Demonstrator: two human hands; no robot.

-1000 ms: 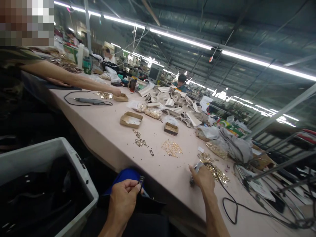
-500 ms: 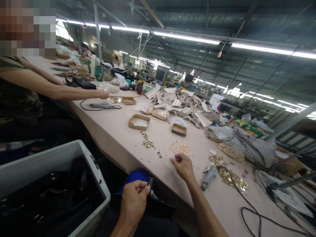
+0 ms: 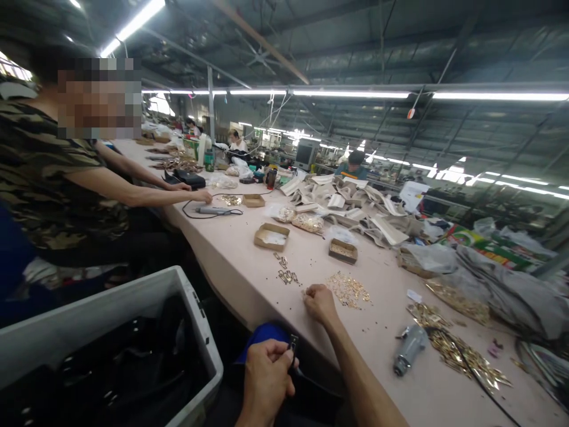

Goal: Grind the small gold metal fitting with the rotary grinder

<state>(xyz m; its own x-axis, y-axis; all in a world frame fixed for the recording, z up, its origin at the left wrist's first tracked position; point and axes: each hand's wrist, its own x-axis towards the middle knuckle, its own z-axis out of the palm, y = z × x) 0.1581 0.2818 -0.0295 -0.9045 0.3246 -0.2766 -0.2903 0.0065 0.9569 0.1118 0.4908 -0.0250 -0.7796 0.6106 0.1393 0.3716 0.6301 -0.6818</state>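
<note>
My left hand (image 3: 267, 379) is closed below the table edge, pinching a small dark metal buckle (image 3: 293, 344) between thumb and fingers. My right hand (image 3: 318, 301) rests on the pink table (image 3: 249, 279), fingers curled in a pinch beside several loose buckles (image 3: 287, 274) and just left of a pile of small gold fittings (image 3: 349, 289). What the right fingers pinch is too small to make out. A grey hand-held power tool (image 3: 408, 350) lies on the table to the right, apart from both hands.
A grey bin (image 3: 111, 344) of black bags stands at my left. A co-worker in a camouflage shirt (image 3: 48, 178) reaches onto the table farther along. Small cardboard boxes (image 3: 271, 236), bagged fittings, cream strap pieces (image 3: 355, 207) and gold hardware (image 3: 462, 356) lie across it.
My right hand let go of the grey tool at the right and moved left to the loose buckles and gold pile, closing into a pinch. The view swung left.
</note>
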